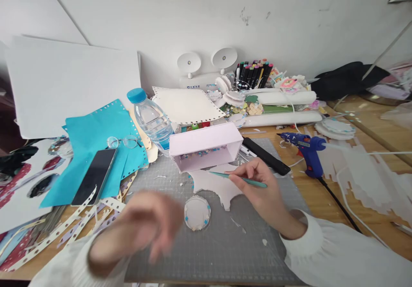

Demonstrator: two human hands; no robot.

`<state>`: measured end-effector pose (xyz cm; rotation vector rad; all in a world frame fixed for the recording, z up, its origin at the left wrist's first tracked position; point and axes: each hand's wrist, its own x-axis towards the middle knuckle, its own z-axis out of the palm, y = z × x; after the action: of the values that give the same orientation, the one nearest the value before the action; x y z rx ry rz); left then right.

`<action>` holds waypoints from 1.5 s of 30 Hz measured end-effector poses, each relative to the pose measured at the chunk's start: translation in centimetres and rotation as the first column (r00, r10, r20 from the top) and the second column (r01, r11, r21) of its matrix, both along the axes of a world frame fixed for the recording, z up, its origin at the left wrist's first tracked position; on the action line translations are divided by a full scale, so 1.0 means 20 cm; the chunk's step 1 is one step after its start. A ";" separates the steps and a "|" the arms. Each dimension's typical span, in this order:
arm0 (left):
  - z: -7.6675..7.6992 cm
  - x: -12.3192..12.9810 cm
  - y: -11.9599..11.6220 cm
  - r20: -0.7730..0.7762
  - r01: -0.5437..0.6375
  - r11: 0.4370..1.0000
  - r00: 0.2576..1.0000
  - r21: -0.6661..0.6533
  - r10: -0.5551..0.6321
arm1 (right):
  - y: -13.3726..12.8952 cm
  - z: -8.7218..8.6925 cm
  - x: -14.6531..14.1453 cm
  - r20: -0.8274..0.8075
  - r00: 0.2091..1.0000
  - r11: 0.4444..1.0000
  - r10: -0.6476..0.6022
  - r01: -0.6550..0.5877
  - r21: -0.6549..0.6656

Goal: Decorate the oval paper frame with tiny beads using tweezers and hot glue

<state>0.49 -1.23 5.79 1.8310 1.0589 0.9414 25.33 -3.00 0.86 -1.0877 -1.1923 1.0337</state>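
The fingers [238, 177] of the right hand [262, 188] hold a slim teal tool [255, 182] with its tip over an irregular white card offcut [217, 186] on a grey gridded cutting mat [247, 248]. The left hand [146, 222], blurred by motion, hovers near a round white disc [197, 212] with a blue-flecked rim. Behind the offcut stands an open, pale lilac rectangular box [206, 139], while a dark blue glue gun [310, 152] rests on the wooden bench [310, 194].

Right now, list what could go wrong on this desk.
The left hand, blurred, is close to the round trimmed disc and might knock it. The slim teal tool in the right hand, poised over the white cut-out, could scratch it. The black cord runs to the right sleeve, so it might snag and tug the blue glue gun.
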 end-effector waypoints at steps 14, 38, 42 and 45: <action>-0.19 0.15 0.03 0.104 0.105 0.987 0.990 -0.123 -0.092 | -0.08 0.03 -0.04 0.220 0.976 0.959 0.005 -0.067 0.276; -0.22 0.14 0.01 0.251 0.193 0.967 0.957 -0.165 -0.147 | -0.09 0.02 -0.03 0.060 0.991 0.980 0.122 -0.130 0.151; -0.23 0.14 0.01 0.274 0.211 0.963 0.948 -0.166 -0.160 | -0.08 0.02 -0.04 -0.029 0.983 0.981 0.181 -0.179 0.069; -0.23 0.14 0.02 0.290 0.218 0.962 0.943 -0.162 -0.164 | -0.08 0.03 -0.04 -0.046 0.982 0.983 0.183 -0.182 0.028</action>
<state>3.36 -0.92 1.19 1.5592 0.7564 0.9109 24.55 -4.69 1.38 -0.9426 -1.2799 1.1774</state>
